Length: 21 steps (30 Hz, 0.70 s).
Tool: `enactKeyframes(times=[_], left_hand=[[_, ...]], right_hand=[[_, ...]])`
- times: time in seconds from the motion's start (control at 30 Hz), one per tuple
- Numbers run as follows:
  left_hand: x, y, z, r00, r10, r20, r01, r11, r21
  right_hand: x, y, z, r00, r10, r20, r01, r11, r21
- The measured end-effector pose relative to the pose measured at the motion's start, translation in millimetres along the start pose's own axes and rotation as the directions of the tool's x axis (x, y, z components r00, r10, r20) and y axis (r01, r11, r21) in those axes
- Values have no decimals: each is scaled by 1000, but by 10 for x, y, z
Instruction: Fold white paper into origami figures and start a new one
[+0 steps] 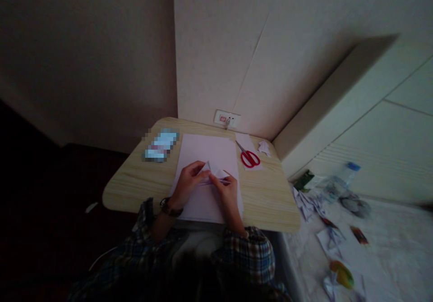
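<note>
I see left hand point(189, 179) and right hand point(228, 189) together, both pinching folded paper point(218, 173) over the white sheets point(209, 148). Looks mid-fold; I'd judge next move needs aligned edges, steady grip.

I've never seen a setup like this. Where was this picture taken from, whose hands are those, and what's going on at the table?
There's no machine arm here: these are a person's bare hands, seen from a camera worn on that person's head, looking forward and down. The left hand and right hand together hold a folded white paper above white sheets. On the wooden table, red-handled scissors lie to the right, near a small folded paper piece. To the left is a bright, phone-like object, blurred out.
</note>
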State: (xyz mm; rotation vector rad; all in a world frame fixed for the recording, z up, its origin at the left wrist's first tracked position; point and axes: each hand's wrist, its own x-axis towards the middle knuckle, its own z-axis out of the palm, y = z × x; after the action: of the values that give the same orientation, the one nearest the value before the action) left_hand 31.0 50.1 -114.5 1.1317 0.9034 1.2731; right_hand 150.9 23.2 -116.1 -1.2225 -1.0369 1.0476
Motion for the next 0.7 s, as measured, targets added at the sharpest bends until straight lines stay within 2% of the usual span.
enactKeyframes(times=[0.2, 0.3, 0.4, 0.53, 0.6, 0.7], left_hand=[[-2, -28, -39, 1000, -10, -13, 10, 1000, 3], [-5, -24, -40, 1000, 2, -15, -2, 1000, 15], [-11, -14, -33, 999, -11, 51, 8, 998, 66], [-18, -33, -24, 990, -37, 136, 23, 995, 98], [-17, -47, -19, 991, -25, 134, 13, 996, 90], [-11, -47, -9, 992, -18, 123, 10, 998, 65]], right_hand=[[-26, 4, -4, 996, -76, 41, 77, 996, -35], [-9, 23, -57, 990, -138, -7, 138, 989, -45], [29, 40, -122, 982, -179, -60, 179, 984, -2], [71, 58, -166, 995, -101, 26, 101, 995, 12], [78, 63, -166, 996, -67, 64, 67, 998, 9], [72, 57, -153, 995, -94, 46, 94, 996, 4]])
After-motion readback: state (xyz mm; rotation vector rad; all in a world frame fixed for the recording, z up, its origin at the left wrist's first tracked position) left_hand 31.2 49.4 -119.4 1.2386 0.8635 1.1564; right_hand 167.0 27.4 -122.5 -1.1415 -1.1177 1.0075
